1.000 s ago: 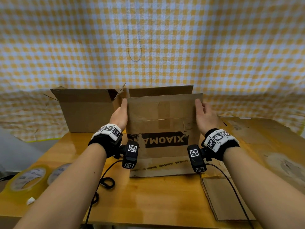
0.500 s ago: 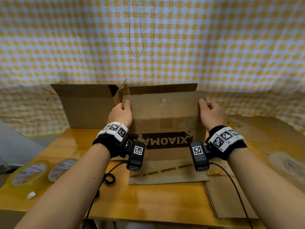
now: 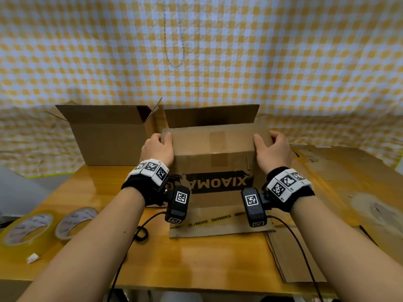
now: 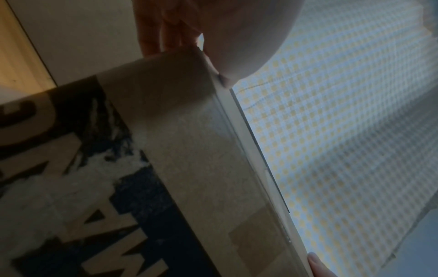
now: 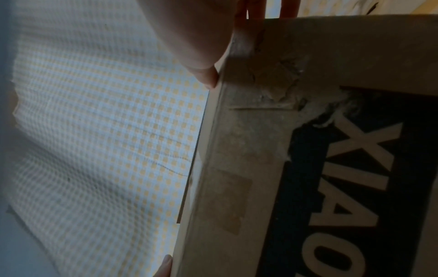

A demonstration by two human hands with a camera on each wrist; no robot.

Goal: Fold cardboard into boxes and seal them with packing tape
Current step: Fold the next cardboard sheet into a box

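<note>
Gripping matte corrugated box (image 3: 214,162) top flap: left hand (image 3: 157,149), right hand (image 3: 272,150), fingers curled over edges.

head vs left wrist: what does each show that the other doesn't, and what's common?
Head only: the two tape rolls at the table's near left, the open box behind, and the right hand's whole grip.

Left wrist only: the left hand's fingers behind the flap, which the head view hides.

Both: the printed cardboard box, its flap pinched at each end, and the checked cloth.
</note>
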